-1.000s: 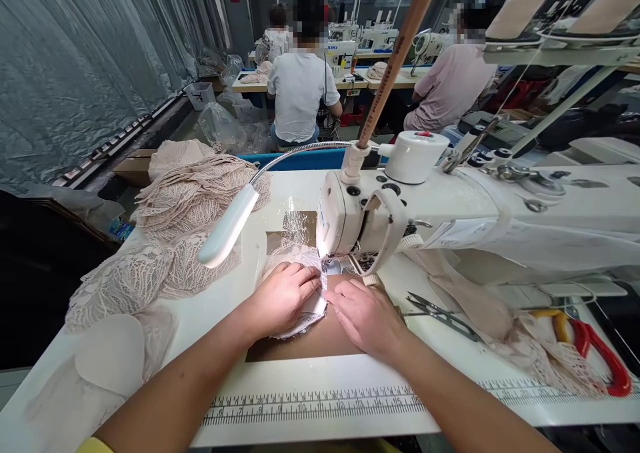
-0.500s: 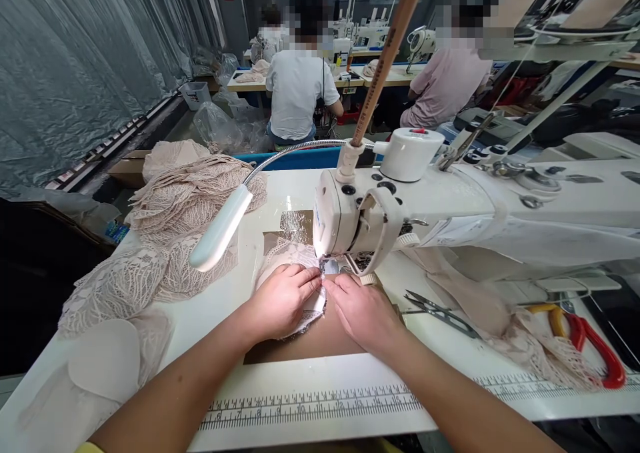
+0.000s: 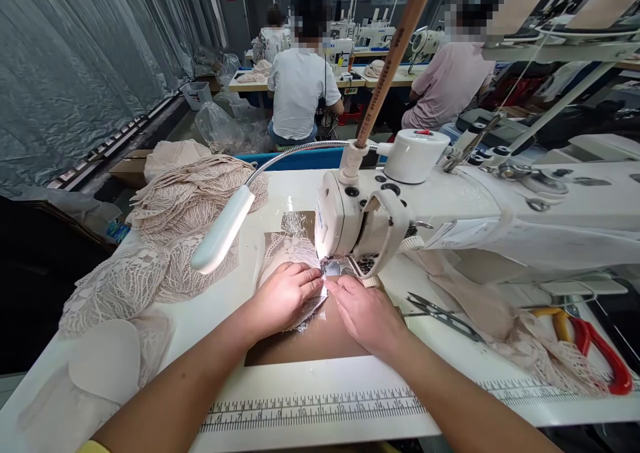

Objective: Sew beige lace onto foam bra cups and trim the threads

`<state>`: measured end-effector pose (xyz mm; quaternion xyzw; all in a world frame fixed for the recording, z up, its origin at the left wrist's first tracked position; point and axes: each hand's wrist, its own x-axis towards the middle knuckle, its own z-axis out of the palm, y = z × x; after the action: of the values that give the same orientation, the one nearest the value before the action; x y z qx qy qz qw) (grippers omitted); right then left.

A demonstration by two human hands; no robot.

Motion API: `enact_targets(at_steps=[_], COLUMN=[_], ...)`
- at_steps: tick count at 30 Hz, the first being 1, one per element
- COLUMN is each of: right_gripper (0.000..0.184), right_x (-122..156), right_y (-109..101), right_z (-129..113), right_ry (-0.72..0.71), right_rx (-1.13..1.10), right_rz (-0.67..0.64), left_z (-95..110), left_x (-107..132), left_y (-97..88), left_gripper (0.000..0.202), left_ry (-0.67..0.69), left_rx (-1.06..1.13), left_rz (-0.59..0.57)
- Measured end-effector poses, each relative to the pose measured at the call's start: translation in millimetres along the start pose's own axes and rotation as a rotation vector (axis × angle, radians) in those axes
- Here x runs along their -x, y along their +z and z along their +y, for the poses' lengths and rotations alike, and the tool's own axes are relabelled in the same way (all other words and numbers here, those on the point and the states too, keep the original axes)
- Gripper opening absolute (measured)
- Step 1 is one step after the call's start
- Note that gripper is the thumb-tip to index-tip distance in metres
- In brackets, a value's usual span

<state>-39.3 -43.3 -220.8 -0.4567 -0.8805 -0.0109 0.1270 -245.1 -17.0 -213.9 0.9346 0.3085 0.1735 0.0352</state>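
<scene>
A pale pink lace piece (image 3: 281, 249) lies under the head of a white sewing machine (image 3: 336, 219), its curved edge at the presser foot (image 3: 326, 266). My left hand (image 3: 289, 295) rests on the lace with fingers held together, the fingertips just in front of the foot. From the other side my right hand (image 3: 367, 311) pinches the edge of the lace near the needle, thumb and forefinger close together. The fingertips of both hands nearly meet there. Beneath the hands is a brown plate (image 3: 300, 351) on the white table (image 3: 210, 336).
Stacked lace pieces (image 3: 187, 196) and a smooth pale cup (image 3: 105, 359) lie at left. A lamp (image 3: 223, 233) arches over the table. Thread snips (image 3: 445, 316), more lace (image 3: 540, 353) and red-handled scissors (image 3: 607, 356) are on the right. Co-workers (image 3: 303, 93) sit beyond.
The lace has slid a little away from me under the foot, and its near edge has turned slightly. Both hands stay almost in place. The whole view has shifted slightly.
</scene>
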Motion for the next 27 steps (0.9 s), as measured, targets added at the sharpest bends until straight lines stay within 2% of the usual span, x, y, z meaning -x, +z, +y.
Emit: enact_targets(at_steps=[7,15,19,24,27], right_gripper=[0.04,0.045,0.044,0.041,0.039], right_x=[1.4,-2.0,-3.1,-3.0,-2.9], right_y=[-1.7,-1.2,-1.3,-1.3,-4.1], right_z=[4.5,0.3,1.6,2.0,0.6], right_ry=[0.004,0.04,0.085,0.131,0.091], right_rx=[-0.113,-0.076,-0.096,-0.078,-0.079], right_rz=[-0.042,-0.056,-0.057,-0.012,-0.016], left_z=[-3.9,-9.1,-5.8,2.0,3.5], left_x=[-0.4,0.4,2.5,4.3,5.0], left_y=[-2.6,1.3,-2.0,-11.8,-13.9], left_gripper=[0.032,0.033,0.033,0.033,0.031], left_ry=[-0.021,-0.076,-0.097,-0.035,-0.003], left_rx=[0.036,-0.002,-0.037,0.007,0.041], left_rz=[-0.002,0.029,0.003,-0.059,-0.072])
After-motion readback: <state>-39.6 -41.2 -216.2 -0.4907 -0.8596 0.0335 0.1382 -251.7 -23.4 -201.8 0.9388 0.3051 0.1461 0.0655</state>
